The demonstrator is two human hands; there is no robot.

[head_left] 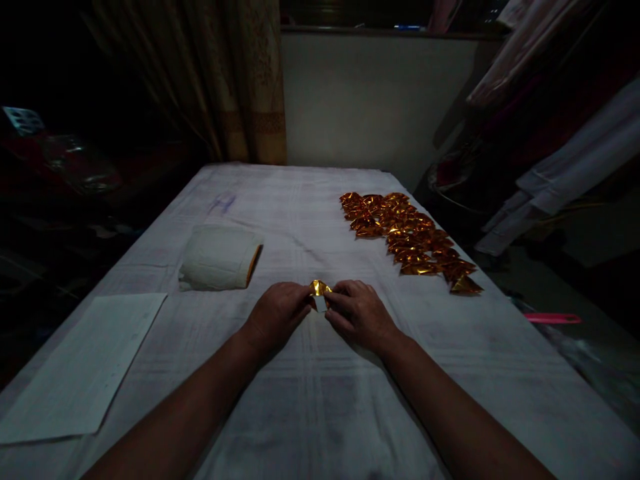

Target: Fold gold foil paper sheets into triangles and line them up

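Note:
Between my two hands, low over the middle of the table, is a small folded piece of gold foil paper (319, 287) with a pale square patch facing me. My left hand (283, 308) pinches its left side, and the fingers of my right hand (359, 312) grip the right side. Some of the piece is covered by my fingertips. Farther back on the right, many folded gold foil pieces (410, 233) lie in overlapping rows. To the left rests a whitish packet (217, 259) with an orange-gold edge showing at its right end.
A white paper sheet (85, 367) lies at the table's left. The cloth-covered table (300, 200) reaches back towards a pale wall (370, 100) and a patterned curtain (240, 80). Hanging clothes (575, 160) and a pink handle (553, 319) are beyond the right edge.

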